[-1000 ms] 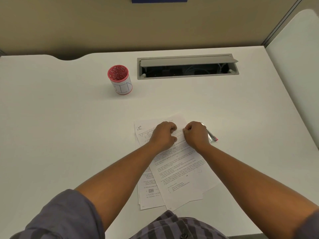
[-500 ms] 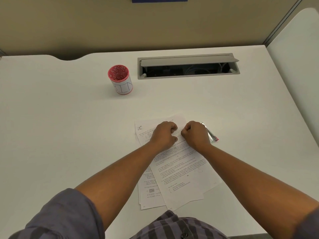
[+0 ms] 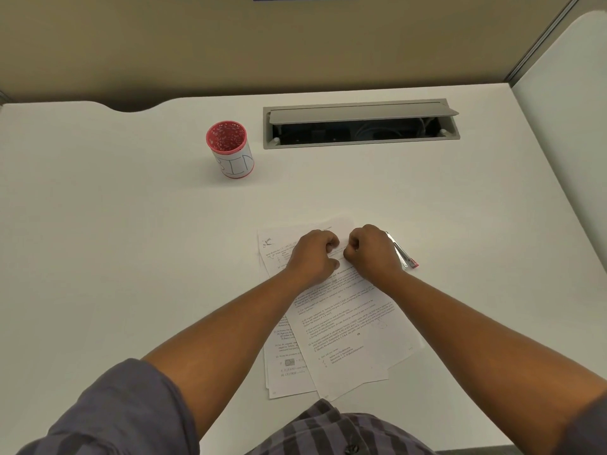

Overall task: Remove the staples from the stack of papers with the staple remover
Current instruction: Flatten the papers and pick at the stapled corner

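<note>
I see my grey-purple rolled-up sleeve, bare forearms, and a dark-striped, buttoned shirt.

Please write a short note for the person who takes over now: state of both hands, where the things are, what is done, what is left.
Left hand: fingers curled, resting on the top of the stack of papers.
Right hand: curled on the same top edge; what it pinches is hidden.
The staple remover lies on the desk just right of the right hand, not held.
The red cup marked BIN stands farther back, to the left.
Done: cannot tell; no staple is visible.
Left: pick up the remover, pull the staples.
</note>
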`<state>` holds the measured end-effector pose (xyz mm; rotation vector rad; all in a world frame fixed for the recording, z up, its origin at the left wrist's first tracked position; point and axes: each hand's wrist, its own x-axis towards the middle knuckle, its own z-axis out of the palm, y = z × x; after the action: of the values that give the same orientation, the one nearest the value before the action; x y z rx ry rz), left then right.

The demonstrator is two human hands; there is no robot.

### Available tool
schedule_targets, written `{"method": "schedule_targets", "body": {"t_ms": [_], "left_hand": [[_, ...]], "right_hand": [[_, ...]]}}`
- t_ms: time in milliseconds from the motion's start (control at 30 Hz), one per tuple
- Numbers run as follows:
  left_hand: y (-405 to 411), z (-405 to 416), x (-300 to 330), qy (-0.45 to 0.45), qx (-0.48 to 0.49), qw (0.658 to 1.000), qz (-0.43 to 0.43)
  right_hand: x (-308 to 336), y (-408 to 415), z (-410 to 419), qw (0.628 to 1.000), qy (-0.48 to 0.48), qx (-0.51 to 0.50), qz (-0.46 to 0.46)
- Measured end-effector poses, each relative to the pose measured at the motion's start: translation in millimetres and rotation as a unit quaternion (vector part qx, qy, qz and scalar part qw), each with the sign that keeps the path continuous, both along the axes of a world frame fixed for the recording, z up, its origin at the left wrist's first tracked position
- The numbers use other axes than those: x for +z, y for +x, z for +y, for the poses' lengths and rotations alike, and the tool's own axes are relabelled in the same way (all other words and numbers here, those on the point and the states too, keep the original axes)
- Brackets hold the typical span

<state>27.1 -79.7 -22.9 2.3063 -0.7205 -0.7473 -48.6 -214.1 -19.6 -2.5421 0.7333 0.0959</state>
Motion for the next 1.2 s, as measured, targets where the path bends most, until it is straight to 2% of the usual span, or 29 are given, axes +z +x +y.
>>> {"method": "schedule_targets", "body": {"t_ms": [233, 400, 567, 667, 933, 1200], "left_hand": [[0, 0, -1, -0.001, -0.002, 1.000, -0.002], [0, 0, -1, -0.002, -0.001, 1.000, -0.001], [0, 1, -1, -0.006, 0.002, 1.000, 0.000], [0, 1, -3, -0.008, 0.006, 1.000, 0.002], [-1, -10, 0, -0.009, 0.006, 0.999, -0.040], [11, -23, 1, 0.016, -0.049, 0.995, -0.086]], "right_hand": [[1, 6, -3, 0.999, -0.019, 0.037, 0.022], [1, 6, -5, 0.999, 0.022, 0.030, -0.002], [2, -4, -6, 0.982, 0.145, -0.080, -0.089], [2, -11, -8, 0.964, 0.196, -0.145, -0.106], [-5, -16, -7, 0.974, 0.166, -0.130, -0.084], [-10, -18, -6, 0.975, 0.165, -0.125, -0.083]]}}
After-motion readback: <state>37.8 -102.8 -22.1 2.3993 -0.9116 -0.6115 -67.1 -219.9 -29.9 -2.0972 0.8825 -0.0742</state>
